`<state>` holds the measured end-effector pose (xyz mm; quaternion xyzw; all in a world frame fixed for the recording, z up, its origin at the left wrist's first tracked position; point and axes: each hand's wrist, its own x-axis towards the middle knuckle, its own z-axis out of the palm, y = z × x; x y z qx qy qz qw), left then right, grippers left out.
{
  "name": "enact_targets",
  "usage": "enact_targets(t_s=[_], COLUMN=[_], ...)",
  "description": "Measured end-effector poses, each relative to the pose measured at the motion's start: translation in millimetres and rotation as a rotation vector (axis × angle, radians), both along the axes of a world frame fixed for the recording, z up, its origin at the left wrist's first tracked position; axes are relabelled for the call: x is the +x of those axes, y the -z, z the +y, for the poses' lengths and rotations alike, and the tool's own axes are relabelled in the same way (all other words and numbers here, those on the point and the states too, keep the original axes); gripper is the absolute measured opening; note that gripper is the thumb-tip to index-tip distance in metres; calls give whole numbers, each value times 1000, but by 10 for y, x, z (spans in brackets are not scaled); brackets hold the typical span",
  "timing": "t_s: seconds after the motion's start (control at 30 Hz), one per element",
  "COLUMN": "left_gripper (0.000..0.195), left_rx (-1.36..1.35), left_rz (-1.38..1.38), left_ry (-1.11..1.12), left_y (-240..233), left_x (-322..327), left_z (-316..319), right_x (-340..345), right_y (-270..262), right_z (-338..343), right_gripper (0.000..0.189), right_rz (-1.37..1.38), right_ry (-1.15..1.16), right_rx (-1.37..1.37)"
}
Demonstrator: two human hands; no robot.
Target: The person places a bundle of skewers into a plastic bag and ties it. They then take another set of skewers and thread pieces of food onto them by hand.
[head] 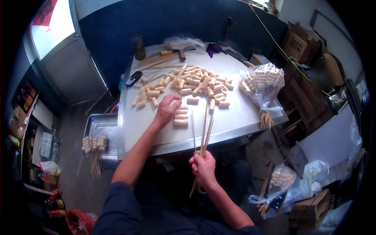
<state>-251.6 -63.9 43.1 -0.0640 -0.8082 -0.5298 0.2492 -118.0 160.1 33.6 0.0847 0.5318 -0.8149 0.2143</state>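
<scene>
Several pale cylindrical food pieces point(181, 122) lie in a short column near the table's front. My left hand point(168, 110) is over the upper end of this column, its fingers bent; whether it pinches a piece cannot be told. Another piece point(192, 100) lies just to its right. Below the front edge, my right hand point(203, 166) grips a bunch of thin wooden skewers point(208, 132), which point up over the table, one apart from the others. A large heap of the same pieces point(196, 79) covers the middle of the table.
On the table point(232, 120) are a mobile phone point(133, 78), loose skewers point(158, 61), a jar point(138, 47), a knife point(236, 55), a purple cloth point(214, 49) and a bag of skewered pieces point(261, 79). A metal tray point(110, 123) with more skewered pieces point(94, 143) stands at the left.
</scene>
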Motion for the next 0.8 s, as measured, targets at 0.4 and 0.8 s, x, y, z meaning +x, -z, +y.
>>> enact_targets(t_s=[0.4,0.8], left_gripper=[22,19], left_rx=[-314,-325], left_rz=[-107,-93], left_ry=[172,127], left_y=[-30,-12], left_x=[425,430], left_z=[6,45], right_x=[673,759], right_y=[105,126], right_z=[133,131], right_gripper=[8,12], right_rz=[-25,-71], right_ry=[-16,-54], right_rx=[-34,-79])
